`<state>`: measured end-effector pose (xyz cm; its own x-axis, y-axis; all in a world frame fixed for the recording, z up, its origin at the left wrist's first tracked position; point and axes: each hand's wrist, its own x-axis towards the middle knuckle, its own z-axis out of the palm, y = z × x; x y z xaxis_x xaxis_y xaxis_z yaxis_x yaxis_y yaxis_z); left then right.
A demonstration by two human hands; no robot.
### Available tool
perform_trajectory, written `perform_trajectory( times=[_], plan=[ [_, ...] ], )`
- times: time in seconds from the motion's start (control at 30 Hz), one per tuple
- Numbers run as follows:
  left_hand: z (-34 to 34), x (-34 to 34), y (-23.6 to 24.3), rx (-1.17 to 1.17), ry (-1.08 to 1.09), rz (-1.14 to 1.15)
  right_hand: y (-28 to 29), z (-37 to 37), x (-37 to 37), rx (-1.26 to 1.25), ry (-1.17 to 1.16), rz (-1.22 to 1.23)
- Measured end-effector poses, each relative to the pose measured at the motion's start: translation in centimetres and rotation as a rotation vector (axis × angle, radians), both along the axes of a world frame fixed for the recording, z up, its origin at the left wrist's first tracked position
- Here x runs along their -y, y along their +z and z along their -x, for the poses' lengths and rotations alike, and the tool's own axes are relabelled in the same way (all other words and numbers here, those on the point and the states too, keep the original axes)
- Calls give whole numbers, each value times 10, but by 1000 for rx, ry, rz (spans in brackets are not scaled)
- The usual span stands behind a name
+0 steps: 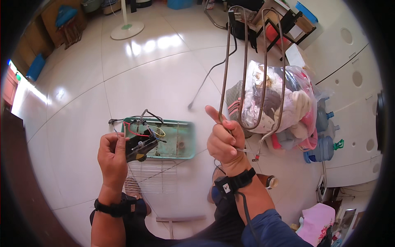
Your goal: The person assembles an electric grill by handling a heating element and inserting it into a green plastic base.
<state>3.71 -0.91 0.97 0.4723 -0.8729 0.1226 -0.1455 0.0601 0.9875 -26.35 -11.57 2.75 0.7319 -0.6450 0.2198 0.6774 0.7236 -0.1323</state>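
Near the lower left, my left hand (111,158) grips a black control housing (140,146) with red, yellow and blue wires, over a pale green rectangular tray (185,144). My right hand (224,142) is closed around the lower part of a tall, looped metal heating element (282,82), index finger raised; a thin rod (247,151), too small to identify, also pokes from that fist. A terminal hangs at the element's lower end. A wire grill (152,177) lies on the floor below the tray, and a dark cord (205,78) runs across the tiles.
Bagged clothes (275,99) and water jugs (325,148) sit at the right before white cabinets (349,111). A fan stand (127,31), a black chair (298,26) and wooden furniture (53,24) line the back. A metal T-shaped piece (181,219) lies between my feet.
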Motion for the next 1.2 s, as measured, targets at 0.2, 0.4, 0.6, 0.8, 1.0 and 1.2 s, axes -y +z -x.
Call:
perform_trajectory(
  times=[0.2,0.4,0.6,0.8,1.0,1.2],
  plan=[
    [3,1,1,1,-13,22,5,1,0,-41,-14,8],
    [3,1,-1,-16,-23,30,12,6,3,-109,-67,97],
    [10,-3,3,-44,-56,-12,13,4,10,-480,-231,-90],
    [18,-4,3,-39,-175,-71,-3,1,15,-639,-346,-143],
    [18,-6,-1,24,-242,-110,0,-9,13,-855,-602,-63],
    [24,-6,2,157,-313,-95,6,-21,10,-1037,-576,-41]
  ],
)
